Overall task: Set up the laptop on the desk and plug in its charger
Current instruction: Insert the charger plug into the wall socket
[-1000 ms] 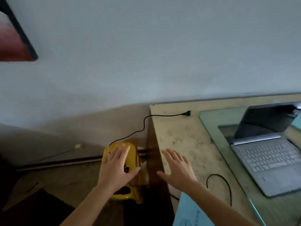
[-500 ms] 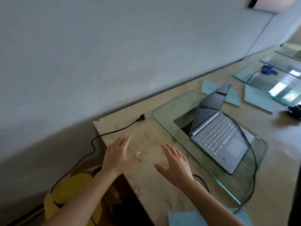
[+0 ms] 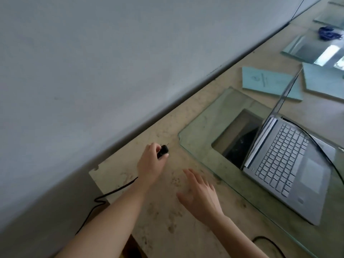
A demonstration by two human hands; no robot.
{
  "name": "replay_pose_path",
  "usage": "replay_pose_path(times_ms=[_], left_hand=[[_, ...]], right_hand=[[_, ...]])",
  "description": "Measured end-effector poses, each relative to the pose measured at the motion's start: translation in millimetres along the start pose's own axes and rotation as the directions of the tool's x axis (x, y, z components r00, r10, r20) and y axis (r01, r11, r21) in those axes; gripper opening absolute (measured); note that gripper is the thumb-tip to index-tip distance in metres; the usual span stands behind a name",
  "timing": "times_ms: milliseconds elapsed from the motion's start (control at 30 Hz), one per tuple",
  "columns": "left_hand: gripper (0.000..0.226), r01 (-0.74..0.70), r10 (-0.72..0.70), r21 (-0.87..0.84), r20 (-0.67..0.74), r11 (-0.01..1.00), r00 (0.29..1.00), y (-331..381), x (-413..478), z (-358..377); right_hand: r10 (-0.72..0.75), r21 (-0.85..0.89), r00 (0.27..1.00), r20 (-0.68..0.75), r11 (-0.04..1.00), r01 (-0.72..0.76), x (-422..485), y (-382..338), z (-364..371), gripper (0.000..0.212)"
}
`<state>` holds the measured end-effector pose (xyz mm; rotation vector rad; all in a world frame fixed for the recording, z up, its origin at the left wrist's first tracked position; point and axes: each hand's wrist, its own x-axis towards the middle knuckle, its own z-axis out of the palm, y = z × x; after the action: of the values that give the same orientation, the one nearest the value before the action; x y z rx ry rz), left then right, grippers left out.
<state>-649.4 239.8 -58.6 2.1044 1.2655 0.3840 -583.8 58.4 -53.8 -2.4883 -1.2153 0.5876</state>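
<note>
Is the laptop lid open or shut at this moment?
Open. The laptop has its lid raised off the base, keyboard and trackpad exposed, as it sits on the glass sheet.

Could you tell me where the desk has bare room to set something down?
Bare stone lies between the wall, the glass sheet and the left hand gripping the plug, and again near the right hand. It is crowded beyond: the laptop fills the glass, blue booklets behind.

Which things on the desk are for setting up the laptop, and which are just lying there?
For the job:
- laptop, open on the glass sheet
- black plug, pinched in the left hand
- its black cable
- right hand, open and empty

Just lying about:
- two blue booklets
- dark blue bundle, too blurred to name
</note>
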Motion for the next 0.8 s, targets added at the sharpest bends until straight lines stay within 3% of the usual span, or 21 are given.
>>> replay_pose_path(times_ms=[233,433,633,800], left_hand=[[0.022,-0.01,0.007,-0.085,-0.033,0.996,0.999,-11.7,13.5,11.8],[0.021,-0.002,-0.038,-0.275,-0.139,0.961,0.99,-28.7,-15.0,-32.0],[0.016,-0.056,-0.06,-0.352,-0.308,0.934,0.95,-74.8,-67.2,-116.9],[0.019,-0.046,-0.141,-0.333,-0.517,0.942,0.844,-132.6,-133.9,-193.2]], right_hand=[[0.027,-0.01,0.999,-0.025,1.0,-0.027,4.5,0.8,7.9,0.073],[-0.033,-0.005,0.999,-0.022,0.999,0.033,-6.8,-37.2,19.0,0.071],[-0.237,-0.005,0.971,-0.016,0.971,0.237,-11.9,-118.1,32.1,0.067],[-0.47,-0.029,0.882,0.039,0.881,0.471,-32.1,-202.1,57.7,0.066]])
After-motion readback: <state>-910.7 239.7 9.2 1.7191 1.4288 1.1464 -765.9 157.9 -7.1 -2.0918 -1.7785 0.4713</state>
